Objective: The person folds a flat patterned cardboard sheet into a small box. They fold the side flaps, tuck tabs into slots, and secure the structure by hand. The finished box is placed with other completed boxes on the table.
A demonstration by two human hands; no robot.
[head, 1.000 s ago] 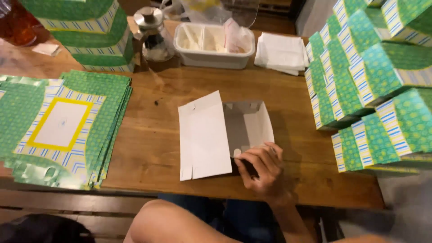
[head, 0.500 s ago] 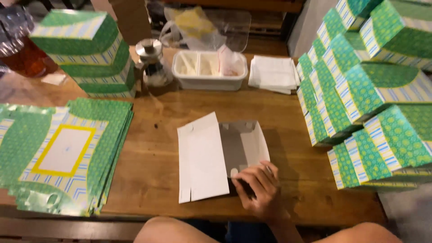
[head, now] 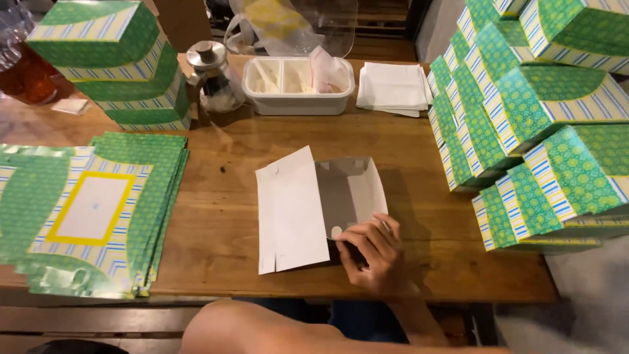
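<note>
— Since the carton blank [head: 319,206] lies white side up at the middle of the desk [head: 216,196], which hand works it?

— Only the right hand [head: 372,257]; its fingers curl down onto the near right corner, pressing a flap of the half-raised grey tray part, pinching rather than gripping; the left hand is out of view, only a bare forearm [head: 262,331] crossing the near edge.

— Why such piles around it?

— Likely for reach; flat green printed blanks [head: 92,210] stacked on the left, folded green boxes [head: 544,124] heaped on the right and more [head: 111,65] at far left; a white divided container [head: 298,85], a glass jar [head: 213,78] and folded napkins [head: 393,88] sit well behind.
</note>
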